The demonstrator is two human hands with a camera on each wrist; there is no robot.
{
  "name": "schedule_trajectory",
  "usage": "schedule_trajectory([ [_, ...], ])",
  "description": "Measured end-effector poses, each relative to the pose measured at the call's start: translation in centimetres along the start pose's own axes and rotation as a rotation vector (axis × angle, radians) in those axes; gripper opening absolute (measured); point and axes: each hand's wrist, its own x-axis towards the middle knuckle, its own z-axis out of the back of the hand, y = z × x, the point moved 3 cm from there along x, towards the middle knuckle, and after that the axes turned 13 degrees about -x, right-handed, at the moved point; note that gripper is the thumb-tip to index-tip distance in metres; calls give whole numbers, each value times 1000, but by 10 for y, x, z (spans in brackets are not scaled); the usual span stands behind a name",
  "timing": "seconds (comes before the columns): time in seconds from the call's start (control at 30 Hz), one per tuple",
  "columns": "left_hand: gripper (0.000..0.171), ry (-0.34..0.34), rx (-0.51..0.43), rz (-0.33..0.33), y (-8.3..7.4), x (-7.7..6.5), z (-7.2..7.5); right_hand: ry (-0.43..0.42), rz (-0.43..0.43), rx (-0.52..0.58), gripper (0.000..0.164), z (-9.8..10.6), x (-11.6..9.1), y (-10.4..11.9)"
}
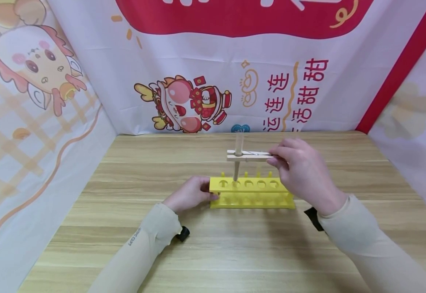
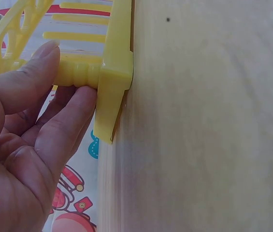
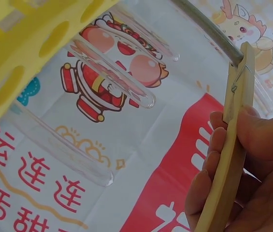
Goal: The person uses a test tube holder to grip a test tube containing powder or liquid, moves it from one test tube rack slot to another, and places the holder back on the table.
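Note:
A yellow plastic test tube rack [image 1: 214,188] stands upright on the table. My left hand [image 1: 191,194] grips the ribbed post at its left end, thumb on one side and fingers on the other, as the left wrist view shows. My right hand [image 1: 306,173] holds a wooden test tube clamp [image 1: 251,156] level above the rack. The clamp's jaws stand around a glass test tube [image 1: 239,143], whose lower part looks grey. The tube's bottom end is at a hole near the rack's left end; whether it is inside cannot be told.
Several clear test tubes [image 3: 122,77] sit bottom-up behind the rack, on its back pegs. The wood-grain table [image 1: 154,162] extends around the rack. Printed cloth [image 1: 118,85] hangs behind the table and at both sides.

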Motion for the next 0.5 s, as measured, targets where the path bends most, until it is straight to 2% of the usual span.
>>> schedule_trajectory([
  [0.23, 19, 1, -11, 7, -1, -1, -1, -27, 17, 0, 11, -5, -3, -1],
  [0.5, 19, -6, 8, 7, 0, 0, 0, -13, 13, -3, 9, -12, -7, -3],
])
